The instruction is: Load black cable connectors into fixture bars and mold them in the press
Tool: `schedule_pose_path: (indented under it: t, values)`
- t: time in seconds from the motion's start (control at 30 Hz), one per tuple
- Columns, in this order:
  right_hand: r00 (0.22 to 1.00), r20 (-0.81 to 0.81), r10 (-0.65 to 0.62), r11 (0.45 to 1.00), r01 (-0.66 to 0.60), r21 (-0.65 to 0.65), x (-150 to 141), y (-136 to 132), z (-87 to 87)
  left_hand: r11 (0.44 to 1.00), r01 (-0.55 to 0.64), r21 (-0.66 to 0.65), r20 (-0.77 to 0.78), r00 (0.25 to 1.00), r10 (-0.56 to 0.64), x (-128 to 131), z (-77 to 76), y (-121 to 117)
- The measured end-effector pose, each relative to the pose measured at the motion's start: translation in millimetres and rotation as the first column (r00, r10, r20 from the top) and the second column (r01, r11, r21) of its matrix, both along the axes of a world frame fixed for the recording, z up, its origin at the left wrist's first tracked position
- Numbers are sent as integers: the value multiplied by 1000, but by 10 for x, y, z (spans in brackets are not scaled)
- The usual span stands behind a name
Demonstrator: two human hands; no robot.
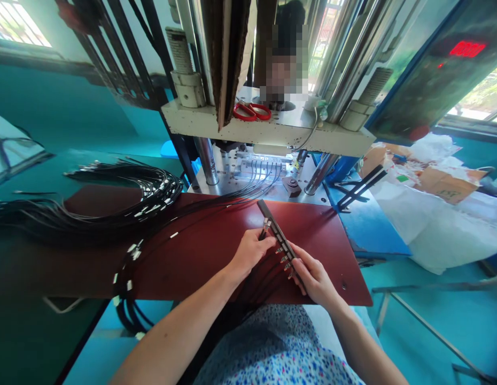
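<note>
At the bottom centre of the frame I see the blue-and-white patterned cloth (pixel 272 347) on the person's lap. Just above it, right of the centre, the right hand (pixel 317 278) is closed around the lower end of a slim dark bar (pixel 277 229), which lies slanted over the red-brown board (pixel 208 267). Several cable connectors (pixel 286 260) stick out along the left side of this bar. The left hand (pixel 251 250) pinches one cable end (pixel 265 227) between thumb and fingers, close beside the bar. To the left, a cable loop (pixel 130 283) hangs over the board edge, and behind it a thick cable bundle (pixel 160 187) curves. Farther, in the middle, several thin cables (pixel 248 190) run into the metal fixture (pixel 260 167) of the press. Above, the red scissors (pixel 252 112) rest on the pale press plate (pixel 216 125). At the upper right a red display (pixel 467 49) is lit.
</note>
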State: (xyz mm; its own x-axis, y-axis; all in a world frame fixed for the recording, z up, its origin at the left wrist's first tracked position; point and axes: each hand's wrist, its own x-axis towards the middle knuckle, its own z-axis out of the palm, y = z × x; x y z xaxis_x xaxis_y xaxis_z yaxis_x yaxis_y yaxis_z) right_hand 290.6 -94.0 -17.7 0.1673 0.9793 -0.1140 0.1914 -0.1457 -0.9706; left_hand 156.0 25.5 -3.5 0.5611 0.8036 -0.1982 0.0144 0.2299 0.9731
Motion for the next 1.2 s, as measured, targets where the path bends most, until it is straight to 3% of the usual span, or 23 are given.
schedule_pose_path:
  t: [0.1,0.27,0.47,0.77,1.03,1.2]
  values:
    - [1000,-4,-20,1000,20,-10,-15,10,0,999,6,31,17,1000,-7,-15,-42,-16]
    - [990,-125,-64,998,66,10,1,-11,-36,990,-121,76,65,991,116,-62,-68,-10]
    - [986,-160,-40,999,41,-3,29,-27,-39,996,-71,60,-40,996,73,-78,-26,18]
    - [993,-114,0,999,-5,-41,54,-12,8,988,-125,92,-49,990,130,-93,-35,57]
    - [999,4,54,997,-54,-54,36,7,24,981,-100,166,-66,991,113,-95,-57,83]
    - [999,-43,11,999,-13,-49,26,-2,13,984,-148,98,58,988,143,-147,-102,123]
